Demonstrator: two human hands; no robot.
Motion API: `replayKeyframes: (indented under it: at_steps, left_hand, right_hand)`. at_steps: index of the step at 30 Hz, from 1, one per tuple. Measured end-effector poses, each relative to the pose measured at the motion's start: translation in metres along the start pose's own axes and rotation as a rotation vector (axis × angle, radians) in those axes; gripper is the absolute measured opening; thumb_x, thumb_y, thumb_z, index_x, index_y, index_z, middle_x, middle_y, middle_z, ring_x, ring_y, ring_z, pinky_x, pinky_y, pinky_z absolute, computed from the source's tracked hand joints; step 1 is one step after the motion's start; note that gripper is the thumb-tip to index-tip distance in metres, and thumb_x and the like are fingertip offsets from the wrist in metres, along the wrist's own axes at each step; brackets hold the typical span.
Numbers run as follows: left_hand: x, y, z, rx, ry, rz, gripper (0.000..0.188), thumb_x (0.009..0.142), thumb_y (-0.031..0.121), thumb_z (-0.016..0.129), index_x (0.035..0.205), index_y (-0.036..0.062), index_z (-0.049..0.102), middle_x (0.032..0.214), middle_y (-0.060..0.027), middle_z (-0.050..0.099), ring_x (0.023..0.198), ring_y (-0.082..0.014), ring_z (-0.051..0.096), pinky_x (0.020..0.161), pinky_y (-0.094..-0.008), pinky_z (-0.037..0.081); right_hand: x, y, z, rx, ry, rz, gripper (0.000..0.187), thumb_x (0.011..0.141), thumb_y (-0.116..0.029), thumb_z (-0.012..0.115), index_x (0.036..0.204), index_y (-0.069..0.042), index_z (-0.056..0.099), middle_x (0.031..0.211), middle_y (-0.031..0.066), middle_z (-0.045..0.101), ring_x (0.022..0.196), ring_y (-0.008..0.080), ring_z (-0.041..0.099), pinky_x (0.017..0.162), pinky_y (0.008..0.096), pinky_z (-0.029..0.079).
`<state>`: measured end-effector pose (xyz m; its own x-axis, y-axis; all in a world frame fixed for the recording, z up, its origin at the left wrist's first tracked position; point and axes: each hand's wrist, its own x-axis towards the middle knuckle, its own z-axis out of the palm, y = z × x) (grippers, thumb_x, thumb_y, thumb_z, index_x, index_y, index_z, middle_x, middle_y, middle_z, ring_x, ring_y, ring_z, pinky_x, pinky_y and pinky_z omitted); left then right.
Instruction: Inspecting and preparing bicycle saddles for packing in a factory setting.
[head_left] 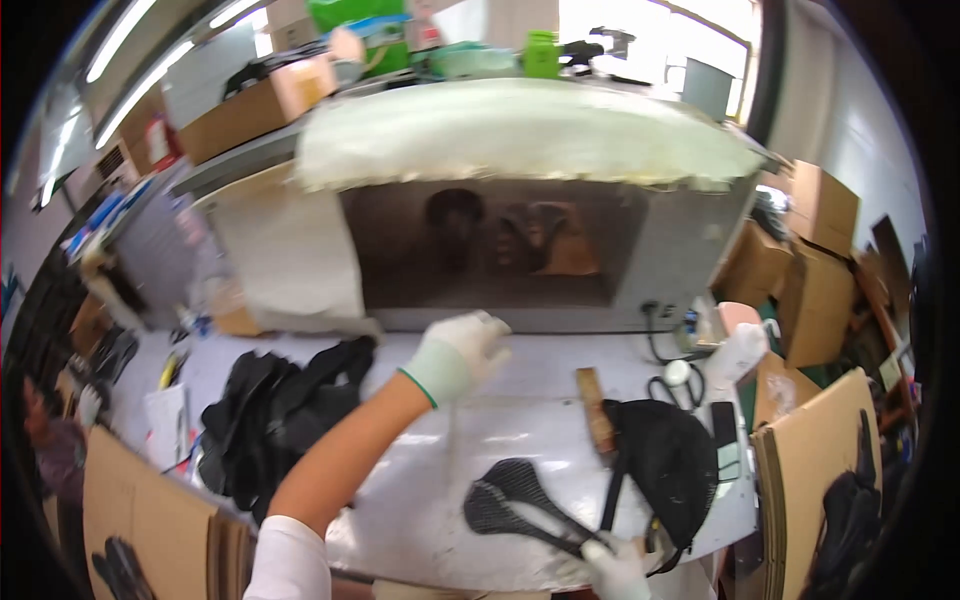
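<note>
A black bicycle saddle [515,492] with a long central slot and a patterned surface lies low over the near middle of the white table. At its narrow nose, my right hand [615,570], in a white glove, is closed on it. My left hand [458,352], also gloved in white with a green cuff edge, is stretched over the table's far middle. Its fingers are apart and slightly bent, and nothing shows in them. Close to my right hand is a black fabric piece with a strap [665,460]. Beside that rests a wooden bar [596,412].
Ahead stands a grey box-like cabinet [675,260] with a dark opening and a pale cloth [530,130] over its top. Crumpled black fabric [280,420] lies at left. Cardboard stacks [150,510] flank the table. A white bottle [738,352] and a phone [724,424] are at right.
</note>
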<state>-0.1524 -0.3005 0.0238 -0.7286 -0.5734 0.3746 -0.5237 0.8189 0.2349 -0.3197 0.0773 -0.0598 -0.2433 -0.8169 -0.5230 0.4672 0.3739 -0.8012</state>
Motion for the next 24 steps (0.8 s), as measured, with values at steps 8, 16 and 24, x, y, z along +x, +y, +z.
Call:
replayKeyframes:
  at_steps: [8,16,24]
  left_hand:
    - [0.177,-0.01,0.061,0.136,-0.007,-0.291,0.057,0.096,0.049,0.061,0.129,0.0032,0.058,0.111,-0.0207,0.07,0.104,-0.0396,0.071,0.088,-0.0511,0.057]
    - [0.177,-0.02,0.063,0.098,0.221,-0.353,0.068,0.089,0.04,0.065,0.141,0.0011,0.046,0.112,-0.0242,0.067,0.09,-0.0393,0.074,0.075,-0.052,0.059]
    - [-0.082,0.049,-0.004,-0.019,0.427,-0.18,0.073,0.078,0.035,0.077,0.138,0.0002,0.053,0.096,-0.018,0.064,0.07,-0.0359,0.068,0.059,-0.0491,0.055]
  right_hand:
    - [-0.009,-0.003,-0.007,-0.524,0.067,-0.237,0.025,0.102,-0.02,0.07,0.117,0.0,0.07,0.078,0.0027,0.071,0.063,0.0076,0.064,0.056,0.0241,0.049]
    - [0.0,0.0,-0.026,-0.499,0.1,-0.422,0.034,0.106,-0.024,0.06,0.117,0.006,0.071,0.099,0.0132,0.073,0.095,0.0199,0.067,0.086,0.0347,0.052]
    - [0.006,-0.034,-0.046,0.066,0.291,-0.589,0.044,0.11,-0.044,0.051,0.111,-0.003,0.065,0.066,0.0065,0.062,0.042,0.0182,0.052,0.042,0.0323,0.044]
